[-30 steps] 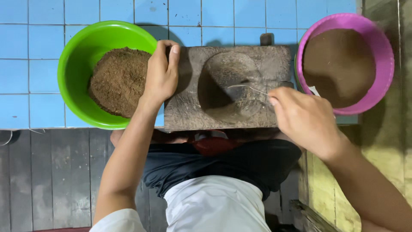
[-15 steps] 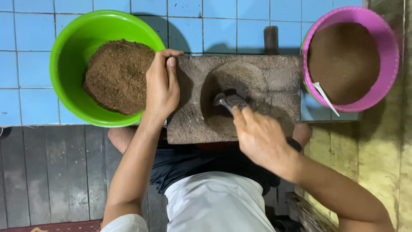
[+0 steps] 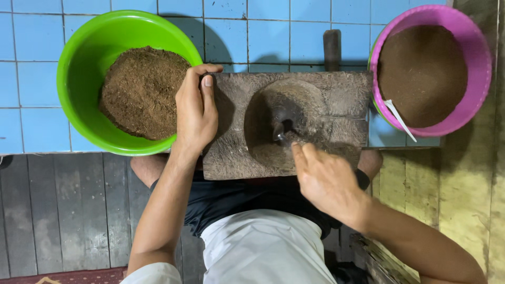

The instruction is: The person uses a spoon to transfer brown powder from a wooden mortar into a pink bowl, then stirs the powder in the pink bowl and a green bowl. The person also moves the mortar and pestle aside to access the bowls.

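So in the middle of the frame there's this chunky wooden block (image 3: 336, 100) with a round hollow (image 3: 286, 123) carved into it, sitting across the edge of the blue tiled surface (image 3: 31, 79). The left hand (image 3: 195, 113) lies flat over the block's left end, fingers pointing up the frame, palm pressing down rather than gripping anything. The right hand (image 3: 326, 179) sits lower centre-right, fingers curled round a small metal spoon (image 3: 281, 131) whose dark bowl is down inside the hollow, so that one's clenched on the spoon, though the handle is mostly hidden by the fingers.

Upper left there's a bright green bowl (image 3: 79, 63) with a heap of coarse brown powder (image 3: 142, 92), right beside the left hand. Upper right is a pink bowl (image 3: 481, 68) holding darker, smoother brown powder with a white plastic spoon (image 3: 400, 120) lying on its lower edge. A dark wooden stub (image 3: 332, 47) sticks up behind the block
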